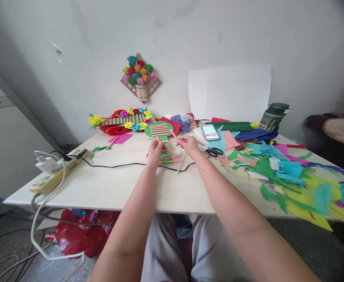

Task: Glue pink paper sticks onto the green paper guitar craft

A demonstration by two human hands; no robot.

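Observation:
A green paper piece (146, 131), round with a handle-like strip, lies before me on the table with a row of thin salmon-pink paper sticks (160, 129) across its round part. Between thumb and fingers of my right hand (190, 145) is a salmon-pink paper stick (173, 134), its far end near the round part's right edge. My left hand (155, 152) is closed beside the green handle (167, 150), with a salmon-pink tip showing at its fingers. Its palm side is hidden. More pink sticks (172, 159) lie just below the handle.
A black cord (116, 166) crosses the table from a power strip (57, 172) at left. Black-handled scissors (214, 152) and a phone (211, 132) lie right of my hands. Paper scraps (289, 172) cover the right side. A flower-decorated paper piece (121, 120) and a jar (273, 116) stand at the back.

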